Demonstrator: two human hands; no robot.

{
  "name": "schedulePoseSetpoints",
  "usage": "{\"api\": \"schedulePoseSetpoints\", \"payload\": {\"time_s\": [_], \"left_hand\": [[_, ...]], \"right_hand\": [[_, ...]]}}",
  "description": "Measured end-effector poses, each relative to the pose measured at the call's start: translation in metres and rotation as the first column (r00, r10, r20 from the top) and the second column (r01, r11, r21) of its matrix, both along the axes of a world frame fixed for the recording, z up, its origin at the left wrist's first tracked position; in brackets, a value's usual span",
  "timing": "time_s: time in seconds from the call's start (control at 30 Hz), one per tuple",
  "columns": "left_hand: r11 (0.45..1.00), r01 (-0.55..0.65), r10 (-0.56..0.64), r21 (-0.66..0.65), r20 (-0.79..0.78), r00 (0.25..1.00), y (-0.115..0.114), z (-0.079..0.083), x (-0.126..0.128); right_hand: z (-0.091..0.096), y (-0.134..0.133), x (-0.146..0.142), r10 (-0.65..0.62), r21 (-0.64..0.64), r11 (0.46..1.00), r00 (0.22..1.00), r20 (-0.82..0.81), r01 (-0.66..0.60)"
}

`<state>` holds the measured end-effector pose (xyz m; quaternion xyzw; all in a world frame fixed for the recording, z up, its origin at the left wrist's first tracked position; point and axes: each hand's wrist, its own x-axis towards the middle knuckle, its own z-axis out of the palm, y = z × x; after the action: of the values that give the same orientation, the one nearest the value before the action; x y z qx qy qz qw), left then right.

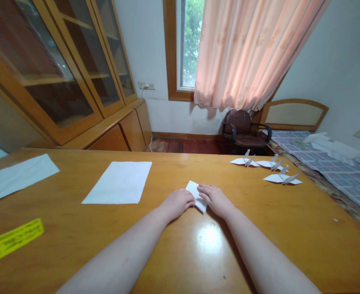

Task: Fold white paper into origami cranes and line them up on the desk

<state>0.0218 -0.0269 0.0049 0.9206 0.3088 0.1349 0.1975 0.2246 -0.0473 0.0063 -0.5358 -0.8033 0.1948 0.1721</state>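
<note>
Pressing down on a small folded white paper on a wooden table, L hand and R hand sit either side of it, close together, w/ fingers curled over its edges, neither hand clenched in a fist. Paper lies btwn both hands, mid-table, angled, w/ one corner poking toward the near side. Can't tell from head view if thumbs pinch it underneath, since the hands hide that. Both bare forearms come in from the near edge. To the left: a flat white sheet, a longer white sheet at the left edge, and a yellow printed strip nearer. Far right: three white origami cranes in a loose group. Beyond table: glass-door wooden cabinet on the left, window w/ peach curtain, dark office chair, and a bed w/ checked cover on the right.
</note>
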Motion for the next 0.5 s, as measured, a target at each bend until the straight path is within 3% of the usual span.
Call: {"api": "schedulePoseSetpoints", "payload": {"time_s": [0.27,0.5], "left_hand": [[0.993,-0.121,0.121,0.015,-0.026,0.992,-0.0051,0.0027,0.0005],[0.953,-0.231,0.261,-0.198,0.145,0.954,-0.0060,0.0064,-0.0023]], "right_hand": [[-0.0007,-0.0012,0.0015,-0.033,-0.034,0.999,0.997,-0.077,0.031],[0.0010,-0.0015,0.0072,0.019,-0.028,0.999,0.990,-0.137,-0.023]]}}
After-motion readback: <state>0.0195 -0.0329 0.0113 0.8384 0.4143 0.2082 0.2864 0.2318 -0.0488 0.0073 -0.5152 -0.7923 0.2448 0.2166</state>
